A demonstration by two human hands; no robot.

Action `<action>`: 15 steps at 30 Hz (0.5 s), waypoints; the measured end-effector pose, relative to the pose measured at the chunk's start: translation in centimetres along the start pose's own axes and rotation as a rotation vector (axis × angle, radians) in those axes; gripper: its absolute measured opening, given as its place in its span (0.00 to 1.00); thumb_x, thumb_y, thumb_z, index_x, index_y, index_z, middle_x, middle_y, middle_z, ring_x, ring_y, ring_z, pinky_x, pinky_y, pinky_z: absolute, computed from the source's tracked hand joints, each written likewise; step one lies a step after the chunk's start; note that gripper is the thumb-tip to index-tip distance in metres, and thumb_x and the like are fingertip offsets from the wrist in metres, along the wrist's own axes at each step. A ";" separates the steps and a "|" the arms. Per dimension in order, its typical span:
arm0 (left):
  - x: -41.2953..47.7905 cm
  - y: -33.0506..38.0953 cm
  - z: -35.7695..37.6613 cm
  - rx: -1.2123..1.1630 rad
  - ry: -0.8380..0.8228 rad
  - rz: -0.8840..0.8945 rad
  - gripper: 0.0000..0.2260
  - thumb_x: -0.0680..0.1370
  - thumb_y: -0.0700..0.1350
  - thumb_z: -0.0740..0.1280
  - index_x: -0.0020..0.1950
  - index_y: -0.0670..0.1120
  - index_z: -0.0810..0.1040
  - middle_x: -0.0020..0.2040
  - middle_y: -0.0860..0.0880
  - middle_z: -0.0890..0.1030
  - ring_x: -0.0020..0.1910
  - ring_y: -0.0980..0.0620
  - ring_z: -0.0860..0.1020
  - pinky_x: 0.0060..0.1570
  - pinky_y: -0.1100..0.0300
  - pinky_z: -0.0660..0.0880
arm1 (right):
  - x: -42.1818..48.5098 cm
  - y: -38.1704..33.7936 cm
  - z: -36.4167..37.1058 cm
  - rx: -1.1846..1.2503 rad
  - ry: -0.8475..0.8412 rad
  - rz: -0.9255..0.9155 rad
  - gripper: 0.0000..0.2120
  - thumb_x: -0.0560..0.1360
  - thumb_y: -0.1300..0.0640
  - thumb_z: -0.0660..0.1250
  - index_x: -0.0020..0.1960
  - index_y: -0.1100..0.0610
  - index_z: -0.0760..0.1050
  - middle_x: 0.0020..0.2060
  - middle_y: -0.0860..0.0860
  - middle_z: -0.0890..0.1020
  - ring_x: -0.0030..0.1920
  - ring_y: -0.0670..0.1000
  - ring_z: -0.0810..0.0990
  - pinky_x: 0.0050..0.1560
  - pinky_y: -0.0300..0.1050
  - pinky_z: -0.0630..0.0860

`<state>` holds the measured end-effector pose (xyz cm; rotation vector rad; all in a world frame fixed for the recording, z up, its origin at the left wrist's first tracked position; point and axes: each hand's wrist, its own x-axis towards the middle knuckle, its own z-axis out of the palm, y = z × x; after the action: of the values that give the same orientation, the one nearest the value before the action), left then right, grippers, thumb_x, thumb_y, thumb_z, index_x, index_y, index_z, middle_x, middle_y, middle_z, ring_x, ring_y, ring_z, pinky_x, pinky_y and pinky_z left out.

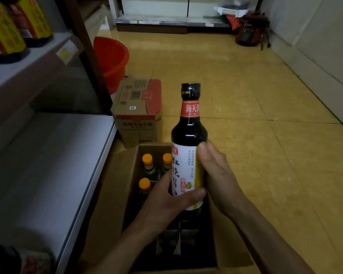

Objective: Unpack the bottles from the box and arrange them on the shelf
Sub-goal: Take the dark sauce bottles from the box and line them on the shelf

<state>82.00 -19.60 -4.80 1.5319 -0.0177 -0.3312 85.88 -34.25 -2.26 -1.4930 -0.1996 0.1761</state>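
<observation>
A dark sauce bottle (189, 133) with a black cap, red neck band and white label stands upright above the open cardboard box (115, 186). My left hand (166, 202) grips its lower part, thumb across the label. My right hand (216, 175) holds the bottle's right side, fingers wrapped behind it. Three bottles with orange caps (147, 161) stand in the far left of the box, between cardboard dividers. The white lower shelf (48, 165) lies to the left of the box.
A sealed printed carton (138, 111) sits beyond the open box, with a red bucket (111, 60) behind it. Yellow-labelled bottles (6, 30) stand on the upper shelf at top left. Another dark bottle (2, 258) sits at bottom left. Yellow tiled floor stretches to the right.
</observation>
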 end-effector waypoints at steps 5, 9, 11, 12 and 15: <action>-0.1 -0.3 1.1 0.190 0.295 -0.005 0.33 0.59 0.72 0.73 0.62 0.63 0.75 0.52 0.63 0.85 0.48 0.65 0.84 0.47 0.59 0.84 | 0.4 0.5 0.3 -0.166 0.088 -0.006 0.29 0.76 0.40 0.69 0.72 0.53 0.72 0.56 0.49 0.87 0.55 0.47 0.87 0.54 0.51 0.85; -0.2 -0.4 1.2 0.219 0.303 -0.033 0.31 0.59 0.70 0.75 0.59 0.65 0.72 0.52 0.64 0.84 0.49 0.66 0.83 0.48 0.58 0.83 | 0.3 0.9 0.1 -0.061 0.129 0.039 0.30 0.73 0.42 0.76 0.70 0.53 0.74 0.57 0.51 0.87 0.57 0.52 0.87 0.58 0.55 0.84; 0.0 -0.4 0.8 0.163 0.202 -0.043 0.30 0.65 0.62 0.81 0.63 0.63 0.73 0.54 0.62 0.85 0.51 0.63 0.84 0.47 0.61 0.83 | 0.3 1.1 -0.2 0.040 0.133 0.044 0.30 0.72 0.44 0.77 0.70 0.53 0.74 0.57 0.51 0.87 0.58 0.52 0.87 0.57 0.52 0.84; 0.1 -0.3 0.4 0.133 0.153 -0.058 0.28 0.68 0.57 0.82 0.64 0.62 0.73 0.55 0.62 0.85 0.52 0.63 0.85 0.47 0.63 0.83 | 0.3 1.0 -0.4 0.088 0.138 0.040 0.29 0.72 0.45 0.76 0.69 0.53 0.75 0.58 0.52 0.87 0.58 0.53 0.87 0.58 0.53 0.84; 0.7 0.4 -0.8 0.030 0.020 -0.119 0.28 0.69 0.54 0.82 0.66 0.60 0.76 0.58 0.59 0.86 0.56 0.59 0.85 0.49 0.64 0.82 | 0.7 1.1 -0.9 0.177 0.128 0.018 0.25 0.73 0.44 0.76 0.66 0.53 0.78 0.58 0.56 0.87 0.59 0.58 0.86 0.60 0.61 0.81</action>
<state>82.90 -19.00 -4.62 1.5694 0.0844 -0.4119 86.74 -34.89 -3.36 -1.3255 -0.0662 0.1094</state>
